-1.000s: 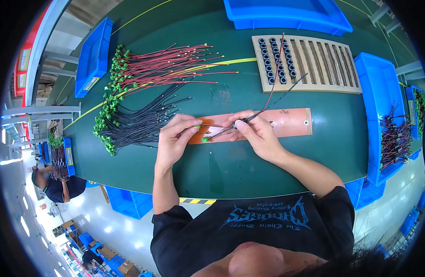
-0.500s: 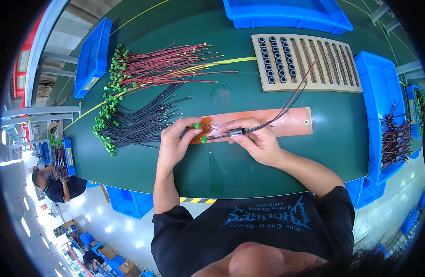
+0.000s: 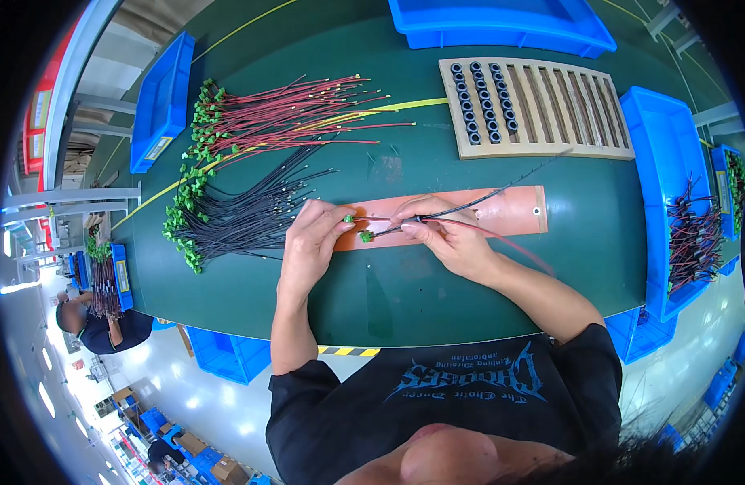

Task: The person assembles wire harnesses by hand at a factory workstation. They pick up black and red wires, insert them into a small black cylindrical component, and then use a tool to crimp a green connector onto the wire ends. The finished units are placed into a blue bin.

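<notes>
Hands pinch a wire pair [image 3: 469, 212] over the copper mat [image 3: 510, 217]; left hand [image 3: 309, 242], right hand [image 3: 445, 238].

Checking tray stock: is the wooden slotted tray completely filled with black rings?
No, the wooden slotted tray holds black rings only in its left slots; the rest are bare.

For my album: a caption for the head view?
Two bare hands hold red and black wires with green plugs over a copper-coloured mat.

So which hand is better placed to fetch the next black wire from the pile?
Probably the left hand: it sits right beside the black wires, while the right hand holds the wire pair.
</notes>
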`<action>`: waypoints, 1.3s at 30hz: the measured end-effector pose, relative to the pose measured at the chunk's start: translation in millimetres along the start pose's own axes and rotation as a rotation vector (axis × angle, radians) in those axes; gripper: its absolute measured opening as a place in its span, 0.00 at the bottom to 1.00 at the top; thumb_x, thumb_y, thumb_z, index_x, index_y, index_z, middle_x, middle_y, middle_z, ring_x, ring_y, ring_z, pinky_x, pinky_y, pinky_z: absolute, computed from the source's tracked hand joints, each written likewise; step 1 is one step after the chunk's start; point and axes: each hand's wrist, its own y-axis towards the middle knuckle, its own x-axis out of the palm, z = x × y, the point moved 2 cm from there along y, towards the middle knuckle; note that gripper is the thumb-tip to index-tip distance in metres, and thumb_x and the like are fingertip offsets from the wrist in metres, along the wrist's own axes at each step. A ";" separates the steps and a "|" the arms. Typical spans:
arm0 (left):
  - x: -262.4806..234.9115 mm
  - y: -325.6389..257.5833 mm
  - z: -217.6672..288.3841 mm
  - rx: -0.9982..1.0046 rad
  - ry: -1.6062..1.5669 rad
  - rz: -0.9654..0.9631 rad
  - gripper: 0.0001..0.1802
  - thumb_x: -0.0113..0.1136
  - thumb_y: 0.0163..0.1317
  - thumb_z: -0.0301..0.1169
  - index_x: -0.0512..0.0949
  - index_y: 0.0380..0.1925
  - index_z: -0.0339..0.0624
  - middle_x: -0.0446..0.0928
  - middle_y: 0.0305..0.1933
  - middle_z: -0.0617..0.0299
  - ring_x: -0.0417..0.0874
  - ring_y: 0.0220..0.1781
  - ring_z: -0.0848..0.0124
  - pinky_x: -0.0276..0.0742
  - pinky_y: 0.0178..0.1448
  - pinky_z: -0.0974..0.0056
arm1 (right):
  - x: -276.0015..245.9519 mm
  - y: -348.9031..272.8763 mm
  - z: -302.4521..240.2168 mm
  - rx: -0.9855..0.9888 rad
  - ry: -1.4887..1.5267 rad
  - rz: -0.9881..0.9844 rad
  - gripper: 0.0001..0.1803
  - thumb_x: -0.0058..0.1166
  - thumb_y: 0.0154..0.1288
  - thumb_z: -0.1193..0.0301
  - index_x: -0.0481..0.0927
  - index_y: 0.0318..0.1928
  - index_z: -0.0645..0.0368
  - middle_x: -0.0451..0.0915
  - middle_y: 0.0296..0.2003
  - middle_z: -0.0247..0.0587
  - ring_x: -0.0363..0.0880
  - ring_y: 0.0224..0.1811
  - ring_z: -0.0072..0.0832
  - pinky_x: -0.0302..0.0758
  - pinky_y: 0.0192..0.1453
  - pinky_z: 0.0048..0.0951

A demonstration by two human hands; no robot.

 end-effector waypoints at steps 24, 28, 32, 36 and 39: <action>-9.7 -3.7 13.0 0.163 -0.075 -0.099 0.14 0.78 0.47 0.23 0.86 0.35 0.37 0.84 0.37 0.56 0.84 0.37 0.64 0.81 0.40 0.62 | 1.5 -0.9 8.7 0.202 0.187 0.061 0.10 0.54 0.79 0.71 0.77 0.54 0.63 0.82 0.47 0.36 0.85 0.46 0.20 0.85 0.48 0.24; -15.1 -3.8 12.0 0.038 -0.188 -0.070 0.13 0.76 0.49 0.21 0.86 0.36 0.35 0.84 0.38 0.56 0.85 0.38 0.64 0.82 0.42 0.63 | 0.2 -0.7 10.5 0.164 0.137 0.043 0.10 0.54 0.79 0.71 0.77 0.53 0.64 0.82 0.46 0.37 0.85 0.47 0.21 0.86 0.48 0.24; -10.6 -4.8 6.7 -0.029 -0.162 -0.069 0.11 0.74 0.51 0.19 0.86 0.36 0.35 0.84 0.39 0.55 0.85 0.39 0.64 0.82 0.43 0.63 | 1.9 0.8 6.2 0.183 0.189 0.039 0.08 0.54 0.77 0.76 0.77 0.52 0.65 0.83 0.47 0.44 0.88 0.48 0.29 0.87 0.48 0.27; -3.9 -4.7 2.4 0.007 -0.100 -0.062 0.11 0.73 0.52 0.18 0.86 0.37 0.35 0.84 0.39 0.56 0.86 0.39 0.64 0.82 0.43 0.63 | 2.5 0.9 7.3 0.176 0.174 0.031 0.07 0.54 0.77 0.76 0.76 0.51 0.64 0.83 0.47 0.44 0.88 0.49 0.29 0.87 0.48 0.27; 1.0 -4.6 0.5 -0.022 -0.087 -0.096 0.13 0.73 0.52 0.18 0.85 0.40 0.35 0.84 0.40 0.55 0.85 0.39 0.64 0.82 0.42 0.62 | 3.0 0.9 6.8 0.187 0.116 0.020 0.06 0.54 0.78 0.75 0.76 0.50 0.64 0.83 0.47 0.44 0.86 0.46 0.26 0.85 0.48 0.26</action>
